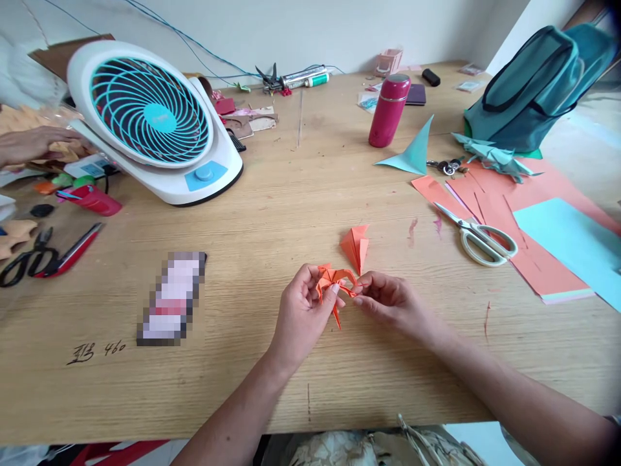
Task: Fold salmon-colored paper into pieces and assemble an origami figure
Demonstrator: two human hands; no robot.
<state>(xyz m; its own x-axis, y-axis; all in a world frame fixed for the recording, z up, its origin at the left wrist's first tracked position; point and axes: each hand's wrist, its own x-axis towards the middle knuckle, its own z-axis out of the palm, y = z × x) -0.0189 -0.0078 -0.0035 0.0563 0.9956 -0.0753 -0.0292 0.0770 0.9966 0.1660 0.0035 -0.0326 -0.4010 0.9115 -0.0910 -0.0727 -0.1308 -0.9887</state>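
Between my two hands is an orange origami figure (334, 277) with several thin folded limbs. My left hand (305, 304) grips its body, thumb on the near side and fingers behind. With thumb and forefinger, my right hand (388, 299) pinches the tip of a limb on the figure's right side. One narrow limb points down below my left thumb. Just beyond my hands, a separate folded orange paper piece (356, 247) lies on the wooden table (252, 362).
On the right lie scissors (485, 241), orange paper sheets (548, 259), a blue sheet (577, 239) and a teal origami figure (495, 157). A magenta bottle (389, 111) and backpack (533, 97) stand behind. Left are a fan (160, 123), a blurred phone (172, 299) and another person's hand (39, 144).
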